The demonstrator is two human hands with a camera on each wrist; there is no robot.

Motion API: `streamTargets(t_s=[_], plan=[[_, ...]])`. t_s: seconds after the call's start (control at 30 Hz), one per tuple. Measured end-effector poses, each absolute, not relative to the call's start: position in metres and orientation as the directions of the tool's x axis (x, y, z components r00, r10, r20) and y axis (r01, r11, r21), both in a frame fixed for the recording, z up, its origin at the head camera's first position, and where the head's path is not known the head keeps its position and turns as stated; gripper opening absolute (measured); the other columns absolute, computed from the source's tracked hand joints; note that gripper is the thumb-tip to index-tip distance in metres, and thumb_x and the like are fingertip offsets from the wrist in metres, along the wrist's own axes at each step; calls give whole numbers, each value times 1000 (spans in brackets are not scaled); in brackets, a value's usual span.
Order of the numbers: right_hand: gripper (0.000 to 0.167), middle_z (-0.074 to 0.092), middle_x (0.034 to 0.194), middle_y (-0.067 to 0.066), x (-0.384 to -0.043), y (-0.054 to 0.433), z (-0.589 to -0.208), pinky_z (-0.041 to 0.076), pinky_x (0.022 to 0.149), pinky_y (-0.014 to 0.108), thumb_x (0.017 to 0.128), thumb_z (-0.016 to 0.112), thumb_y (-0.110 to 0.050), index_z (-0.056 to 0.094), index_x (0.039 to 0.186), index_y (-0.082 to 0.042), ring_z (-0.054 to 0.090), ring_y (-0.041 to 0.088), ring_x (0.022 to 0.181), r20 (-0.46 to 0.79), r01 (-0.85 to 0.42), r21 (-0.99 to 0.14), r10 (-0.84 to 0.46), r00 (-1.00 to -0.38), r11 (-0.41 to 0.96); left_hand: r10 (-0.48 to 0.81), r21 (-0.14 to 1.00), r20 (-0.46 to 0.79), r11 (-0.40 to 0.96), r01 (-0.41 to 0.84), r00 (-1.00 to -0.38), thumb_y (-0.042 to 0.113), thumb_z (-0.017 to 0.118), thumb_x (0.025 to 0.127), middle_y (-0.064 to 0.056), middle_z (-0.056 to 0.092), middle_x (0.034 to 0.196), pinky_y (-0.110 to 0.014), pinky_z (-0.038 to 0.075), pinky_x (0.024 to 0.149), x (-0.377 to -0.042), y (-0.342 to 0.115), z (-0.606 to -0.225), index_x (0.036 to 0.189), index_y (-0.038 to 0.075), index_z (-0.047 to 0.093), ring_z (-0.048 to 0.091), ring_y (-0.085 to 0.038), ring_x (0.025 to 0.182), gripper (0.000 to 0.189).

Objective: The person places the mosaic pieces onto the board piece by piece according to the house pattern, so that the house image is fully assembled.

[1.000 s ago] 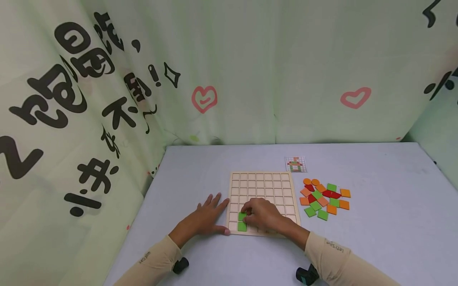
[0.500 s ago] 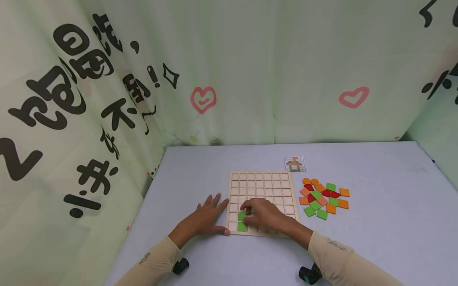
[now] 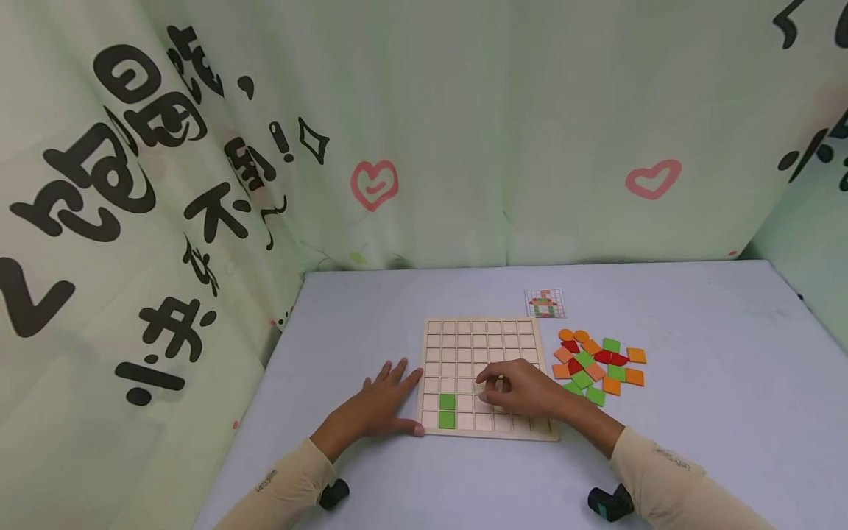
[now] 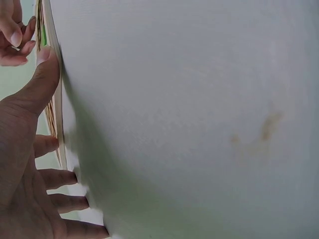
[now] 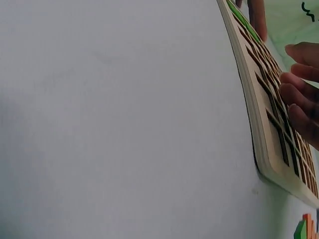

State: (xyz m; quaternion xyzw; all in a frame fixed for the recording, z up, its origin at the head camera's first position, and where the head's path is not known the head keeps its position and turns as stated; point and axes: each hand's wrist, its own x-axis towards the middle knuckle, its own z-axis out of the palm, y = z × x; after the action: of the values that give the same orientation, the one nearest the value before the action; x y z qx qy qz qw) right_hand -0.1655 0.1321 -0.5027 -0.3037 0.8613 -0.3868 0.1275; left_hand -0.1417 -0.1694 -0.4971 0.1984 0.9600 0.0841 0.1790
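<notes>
A wooden grid board [image 3: 449, 333] lies flat on the table. Two green square tiles [image 3: 447, 411] fill stacked cells in its lower left, one above the other. My left hand [image 3: 384, 405] has its fingers spread, with thumb and index fingertip at the board's left edge; the left wrist view shows the thumb [image 4: 45, 74] on the rim. Over the board's right half hovers my right hand [image 3: 520, 386], fingers loosely bent, thumb and index apart. Nothing shows between its fingers [image 5: 301, 74] in the right wrist view.
Right of the board lies a loose pile of tiles: green squares [image 3: 595, 396], orange squares [image 3: 636, 355], red pieces [image 3: 611, 358] and orange discs [image 3: 566, 335]. A small pattern card [image 3: 559, 296] lies behind the board. A curtain [image 3: 457, 132] hangs along the table's back.
My right hand has come away from the upper green tile and moved right across the board, uncovering both green tiles. My left hand has stayed at the board's edge.
</notes>
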Motion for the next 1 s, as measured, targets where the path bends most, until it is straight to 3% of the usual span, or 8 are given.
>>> streamTargets(t_s=[0.4, 0.8, 1.0], plan=[[25, 63, 87, -10, -165, 194, -502, 47, 57, 20, 91, 76, -23, 72, 112, -10, 53, 5, 62, -37, -332, -696, -494, -868, 636, 412, 265, -320, 903, 337, -853, 66, 75, 77, -18, 23, 166, -73, 30, 109, -141, -169, -495, 159, 19, 31, 19, -46, 152, 104], [26, 70, 94, -9, -152, 237, -491, 47, 66, 21, 83, 82, -21, 74, 106, -13, 56, 9, 80, 11, -331, -572, -396, -918, 750, 415, 256, -320, 903, 345, -851, 67, 74, 77, -17, 24, 166, -72, 30, 109, -141, -170, -496, 159, 19, 31, 19, -46, 152, 105], [28, 62, 83, -11, -147, 247, -490, 41, 61, 22, 80, 85, -27, 76, 103, -14, 49, 11, 78, 12, -311, -508, -354, -935, 803, 424, 261, -325, 900, 351, -846, 67, 73, 77, -18, 23, 166, -72, 30, 110, -142, -171, -495, 159, 18, 30, 19, -46, 152, 105]])
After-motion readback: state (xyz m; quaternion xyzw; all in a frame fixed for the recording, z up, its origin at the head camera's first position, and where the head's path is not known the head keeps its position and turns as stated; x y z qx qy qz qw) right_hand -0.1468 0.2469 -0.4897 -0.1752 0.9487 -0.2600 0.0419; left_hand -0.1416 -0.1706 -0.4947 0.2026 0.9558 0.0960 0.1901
